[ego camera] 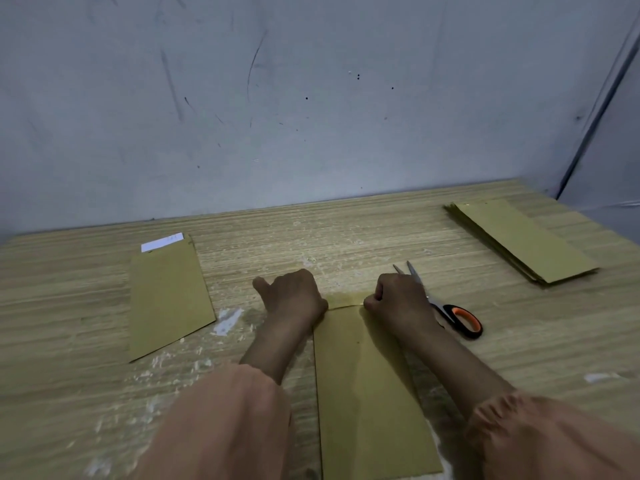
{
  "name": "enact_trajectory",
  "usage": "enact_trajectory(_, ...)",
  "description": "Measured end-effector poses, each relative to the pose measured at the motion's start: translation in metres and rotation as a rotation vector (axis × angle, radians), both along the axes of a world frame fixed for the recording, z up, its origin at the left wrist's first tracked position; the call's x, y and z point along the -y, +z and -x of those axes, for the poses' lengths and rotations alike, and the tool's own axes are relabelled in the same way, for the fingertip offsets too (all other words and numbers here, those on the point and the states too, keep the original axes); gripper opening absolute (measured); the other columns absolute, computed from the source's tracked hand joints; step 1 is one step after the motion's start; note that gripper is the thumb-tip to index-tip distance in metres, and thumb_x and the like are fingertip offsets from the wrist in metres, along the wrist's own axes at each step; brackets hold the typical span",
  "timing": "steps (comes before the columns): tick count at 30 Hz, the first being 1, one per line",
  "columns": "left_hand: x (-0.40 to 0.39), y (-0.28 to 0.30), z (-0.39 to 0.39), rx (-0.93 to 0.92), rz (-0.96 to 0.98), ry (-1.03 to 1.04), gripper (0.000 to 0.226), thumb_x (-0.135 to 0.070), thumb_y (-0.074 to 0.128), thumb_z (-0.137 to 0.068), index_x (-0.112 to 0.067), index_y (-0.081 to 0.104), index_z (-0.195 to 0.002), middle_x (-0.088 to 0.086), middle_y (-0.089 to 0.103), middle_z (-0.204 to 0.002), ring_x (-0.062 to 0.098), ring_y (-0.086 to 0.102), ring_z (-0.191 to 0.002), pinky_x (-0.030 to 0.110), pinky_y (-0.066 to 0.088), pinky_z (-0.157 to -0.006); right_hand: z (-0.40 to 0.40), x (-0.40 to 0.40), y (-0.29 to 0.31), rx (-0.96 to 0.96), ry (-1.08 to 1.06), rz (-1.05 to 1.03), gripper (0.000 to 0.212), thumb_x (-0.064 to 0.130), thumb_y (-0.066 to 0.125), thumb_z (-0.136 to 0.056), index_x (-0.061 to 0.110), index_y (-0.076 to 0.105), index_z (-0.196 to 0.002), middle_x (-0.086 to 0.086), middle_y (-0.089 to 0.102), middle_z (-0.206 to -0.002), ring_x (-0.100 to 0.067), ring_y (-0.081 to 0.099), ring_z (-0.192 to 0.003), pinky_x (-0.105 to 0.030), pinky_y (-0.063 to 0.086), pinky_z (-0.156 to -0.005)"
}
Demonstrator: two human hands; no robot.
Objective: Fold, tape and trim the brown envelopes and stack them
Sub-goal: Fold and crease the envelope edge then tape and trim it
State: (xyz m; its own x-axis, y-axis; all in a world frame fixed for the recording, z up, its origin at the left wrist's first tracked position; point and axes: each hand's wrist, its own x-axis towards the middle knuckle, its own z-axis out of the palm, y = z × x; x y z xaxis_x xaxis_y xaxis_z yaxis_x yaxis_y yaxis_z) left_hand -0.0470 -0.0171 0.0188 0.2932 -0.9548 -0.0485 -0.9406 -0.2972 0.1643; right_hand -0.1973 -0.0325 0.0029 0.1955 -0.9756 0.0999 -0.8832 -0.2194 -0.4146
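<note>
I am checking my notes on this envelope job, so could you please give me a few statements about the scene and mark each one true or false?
1. Both hands press on the top fold of the envelope in front of the person. True: the left hand and the right hand rest at its flap.
2. The scissors are held in the right hand. False: they lie on the table, just beyond that hand.
3. A stack of envelopes lies at the far right. True.
4. The single envelope on the left has a red strip at its top. False: the strip is white.
</note>
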Motion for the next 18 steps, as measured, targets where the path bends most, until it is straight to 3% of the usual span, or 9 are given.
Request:
enact_trajectory(3, -0.002, 0.002, 0.004, 0.025, 0.004, -0.002, 0.004, -0.025, 0.059, -0.084, -0.022, 0.057, -0.081, -0.005, 0.048, -0.066, 0.018, 0.045, -0.069, 0.042, 0.022, -0.095, -0.004, 0.001, 0.002, -0.082, 0.007, -0.009, 0.014, 0.015, 0.053, -0.088, 0.003, 0.055, -0.080, -0.008, 0.054, -0.083, -0.016, 0.046, -0.075, -0.027, 0.033, -0.060)
enact_trajectory(6, -0.003, 0.003, 0.007, 0.060, 0.003, 0.006, 0.015, -0.022, 0.058, -0.083, -0.023, 0.048, -0.071, -0.005, 0.045, -0.065, 0.019, 0.047, -0.072, 0.042, 0.022, -0.099, -0.007, -0.001, 0.001, -0.161, 0.025, 0.006, 0.033, 0.014, 0.050, -0.088, 0.012, 0.031, -0.061, 0.002, 0.031, -0.067, -0.017, 0.042, -0.072, -0.024, 0.022, -0.049)
enact_trajectory(8, -0.003, 0.003, 0.008, 0.070, 0.005, 0.014, 0.021, -0.020, 0.057, -0.083, -0.023, 0.044, -0.066, -0.005, 0.045, -0.064, 0.020, 0.049, -0.074, 0.042, 0.021, -0.100, -0.007, -0.002, 0.000, -0.181, 0.025, 0.019, 0.037, 0.014, 0.050, -0.088, 0.015, 0.026, -0.059, 0.004, 0.027, -0.065, -0.017, 0.042, -0.073, -0.025, 0.025, -0.054)
enact_trajectory(11, -0.003, 0.005, 0.010, 0.082, 0.005, 0.009, 0.027, -0.016, 0.055, -0.082, -0.022, 0.039, -0.062, -0.005, 0.042, -0.062, 0.020, 0.057, -0.083, 0.042, 0.020, -0.101, -0.004, 0.002, 0.003, -0.144, -0.021, -0.040, 0.038, 0.017, 0.057, -0.084, 0.013, 0.032, -0.055, 0.002, 0.032, -0.063, -0.018, 0.048, -0.073, -0.024, 0.034, -0.063)
enact_trajectory(14, -0.002, 0.006, 0.010, 0.071, -0.007, 0.008, 0.027, -0.014, 0.055, -0.080, -0.020, 0.036, -0.062, -0.004, 0.042, -0.061, 0.019, 0.059, -0.087, 0.042, 0.020, -0.100, 0.000, 0.010, 0.014, -0.041, -0.107, -0.203, 0.038, 0.020, 0.066, -0.080, 0.011, 0.040, -0.054, -0.003, 0.052, -0.064, -0.017, 0.058, -0.073, -0.021, 0.036, -0.057)
enact_trajectory(18, 0.002, 0.007, 0.007, 0.044, -0.057, 0.012, 0.022, -0.017, 0.059, -0.078, -0.020, 0.041, -0.065, -0.004, 0.047, -0.063, 0.019, 0.056, -0.077, 0.044, 0.020, -0.101, 0.003, 0.018, 0.026, -0.036, -0.149, -0.292, 0.036, 0.020, 0.070, -0.079, 0.011, 0.040, -0.062, -0.002, 0.048, -0.065, -0.011, 0.045, -0.057, -0.018, 0.030, -0.047)
